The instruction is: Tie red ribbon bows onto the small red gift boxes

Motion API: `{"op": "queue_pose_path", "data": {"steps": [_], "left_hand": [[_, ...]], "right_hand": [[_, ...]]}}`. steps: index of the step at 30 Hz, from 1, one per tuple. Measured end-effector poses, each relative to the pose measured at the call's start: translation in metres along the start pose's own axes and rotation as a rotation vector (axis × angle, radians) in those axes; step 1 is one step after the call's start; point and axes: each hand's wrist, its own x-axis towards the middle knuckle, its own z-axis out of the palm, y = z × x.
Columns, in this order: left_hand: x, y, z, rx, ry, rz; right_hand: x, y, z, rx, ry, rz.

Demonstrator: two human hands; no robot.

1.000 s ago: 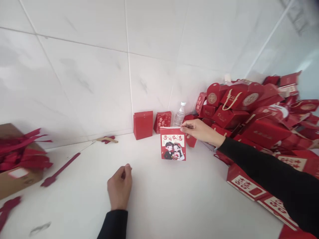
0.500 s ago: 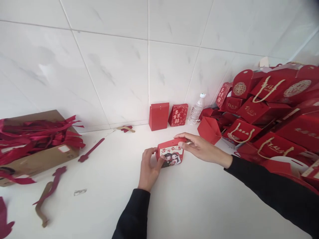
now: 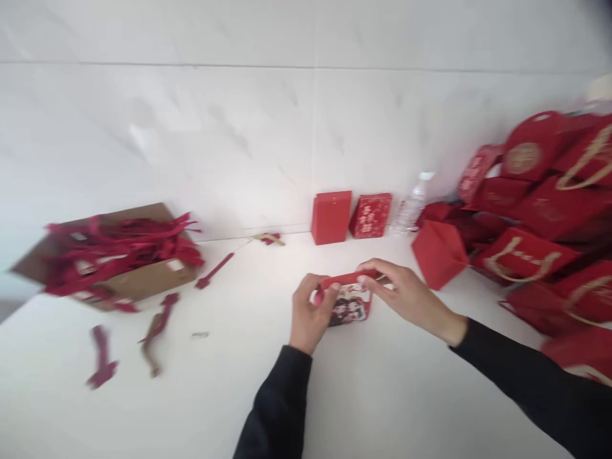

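Fingers and thumb of your left hand [image 3: 310, 313] clamp the printed red box [image 3: 352, 310] at its left end, your right hand [image 3: 406, 292] pinching its top edge, above mid-table [image 3: 382, 398]. Behind stand two plain-sided red cartons [image 3: 331, 218] by the wall [image 3: 239, 146]. Leftward, dark-red ribbons [image 3: 138, 234] fill a cardboard box [image 3: 155, 279]. Your right forearm [image 3: 521, 376] slants in from lower right.

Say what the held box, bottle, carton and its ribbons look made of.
Box: probably printed card; thin, flat panels, finish blurred.
Bottle: likely clear, glossy plastic; see-through.
Carton: matte brown cardboard, by its plain walls.
Ribbons: fabric, perhaps satin; limp, draping strips.
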Motion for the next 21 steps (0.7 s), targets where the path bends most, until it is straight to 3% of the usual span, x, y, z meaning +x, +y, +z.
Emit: {"op": "queue_pose_path", "data": {"steps": [5, 9, 11, 13, 15, 19, 21], "left_hand": [[-0.008, 0.009, -0.008, 0.086, 0.045, 0.0], [-0.022, 0.021, -0.021, 0.12, -0.009, -0.014], [-0.027, 0.027, -0.032, 0.136, -0.052, -0.013], [-0.028, 0.029, -0.051, 0.182, -0.018, -0.031], [-0.026, 0.024, -0.078, 0.279, 0.173, -0.096], [-0.029, 0.008, -0.146, 0.557, 0.835, -0.336], [-0.039, 0.003, -0.174, 0.66, 1.061, -0.464]], "right_hand": [[-0.007, 0.005, 0.015, 0.004, 0.066, 0.078], [-0.014, 0.011, 0.023, 0.069, 0.035, 0.152], [-0.018, 0.015, 0.024, 0.064, 0.028, 0.176], [-0.022, 0.019, 0.023, 0.033, 0.031, 0.183], [-0.024, 0.022, 0.021, 0.036, 0.047, 0.178], [-0.028, 0.025, 0.018, 0.174, 0.083, 0.174], [-0.032, 0.034, 0.018, 0.206, 0.159, 0.2]]}}
